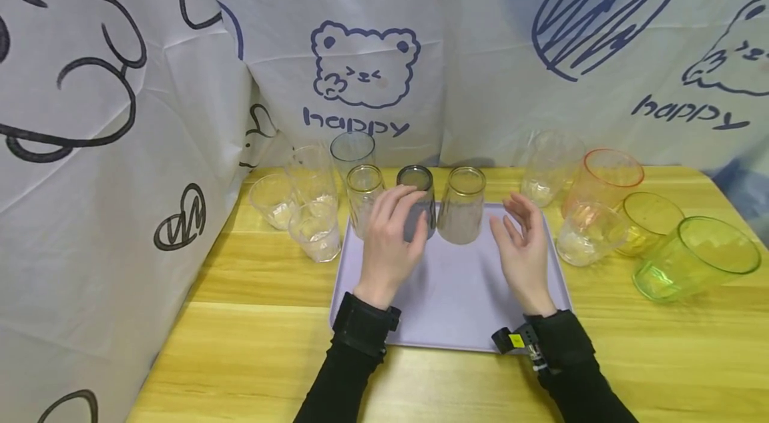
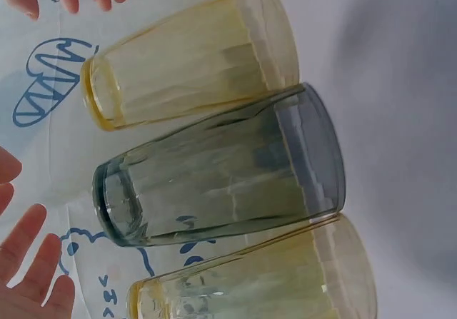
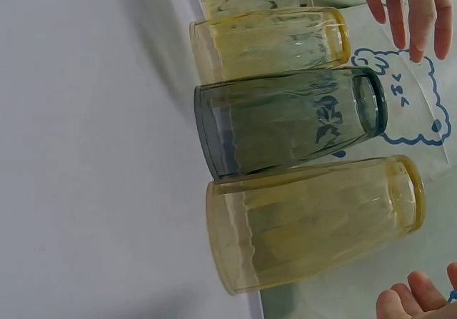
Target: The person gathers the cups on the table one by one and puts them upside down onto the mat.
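Observation:
Three tumblers stand upside down side by side along the back of a lilac tray [image 1: 462, 303]: a left yellow-tinted tumbler [image 3: 268, 42], a dark grey tumbler [image 2: 228, 169] in the middle, and a right yellow-tinted tumbler [image 1: 461, 209]. My left hand [image 1: 392, 233] hovers near the left and middle tumblers, fingers loosely bent, holding nothing. In the left wrist view its fingers [image 2: 39, 262] are apart from the glass. My right hand [image 1: 524, 253] is held just right of the right tumbler, fingers relaxed and holding nothing; a gap separates it from the glass.
Several clear glasses [image 1: 315, 233] stand left of the tray, with a blue-rimmed glass [image 1: 353, 146] behind. To the right are clear glasses [image 1: 589, 236], an orange glass [image 1: 609, 173], a yellow glass [image 1: 649, 216] and a tilted-looking green glass [image 1: 691, 263]. A printed cloth [image 1: 480, 76] hangs behind.

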`<move>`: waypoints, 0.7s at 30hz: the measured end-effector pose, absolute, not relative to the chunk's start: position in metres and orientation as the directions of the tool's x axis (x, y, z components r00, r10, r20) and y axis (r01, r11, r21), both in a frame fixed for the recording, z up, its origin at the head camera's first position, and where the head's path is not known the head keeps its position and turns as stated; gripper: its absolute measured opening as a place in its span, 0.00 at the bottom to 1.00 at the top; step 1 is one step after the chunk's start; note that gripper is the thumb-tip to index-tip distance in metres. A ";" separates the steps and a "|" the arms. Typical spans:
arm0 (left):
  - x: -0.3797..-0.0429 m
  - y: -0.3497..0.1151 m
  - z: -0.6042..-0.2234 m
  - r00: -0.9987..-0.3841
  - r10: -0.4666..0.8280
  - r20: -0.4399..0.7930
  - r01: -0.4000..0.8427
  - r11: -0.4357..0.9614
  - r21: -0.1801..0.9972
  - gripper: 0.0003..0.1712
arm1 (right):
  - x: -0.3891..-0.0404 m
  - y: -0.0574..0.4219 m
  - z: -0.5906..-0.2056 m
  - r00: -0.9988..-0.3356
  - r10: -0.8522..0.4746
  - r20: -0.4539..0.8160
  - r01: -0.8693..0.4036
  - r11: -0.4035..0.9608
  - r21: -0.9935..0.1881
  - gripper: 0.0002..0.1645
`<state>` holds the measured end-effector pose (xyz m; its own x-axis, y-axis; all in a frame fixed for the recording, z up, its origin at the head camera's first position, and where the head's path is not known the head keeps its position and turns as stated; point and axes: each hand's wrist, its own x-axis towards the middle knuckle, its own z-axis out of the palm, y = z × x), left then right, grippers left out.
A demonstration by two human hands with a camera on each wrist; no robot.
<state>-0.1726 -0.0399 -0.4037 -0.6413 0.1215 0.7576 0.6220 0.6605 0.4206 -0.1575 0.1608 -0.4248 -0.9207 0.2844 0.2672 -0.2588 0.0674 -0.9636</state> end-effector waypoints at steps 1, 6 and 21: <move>-0.172 -0.039 -0.405 -0.643 0.121 0.756 0.623 0.658 0.424 0.15 | -0.156 0.161 -0.426 -0.917 0.294 0.268 -0.264 0.055 -0.963 0.30; -0.170 -0.034 -0.409 -0.643 0.130 0.754 0.627 0.655 0.422 0.15 | -0.150 0.165 -0.430 -0.910 0.308 0.277 -0.298 -0.025 -0.954 0.27; -0.163 -0.010 -0.417 -0.639 0.213 0.739 0.650 0.663 0.372 0.18 | -0.126 0.181 -0.431 -0.928 0.297 0.224 -0.244 -0.029 -0.969 0.25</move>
<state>-0.1629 -0.0097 -0.4171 -0.6392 0.2128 0.7390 0.6503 0.6627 0.3715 -0.1264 0.1814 -0.4314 -0.9283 0.2968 0.2242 -0.2436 -0.0295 -0.9694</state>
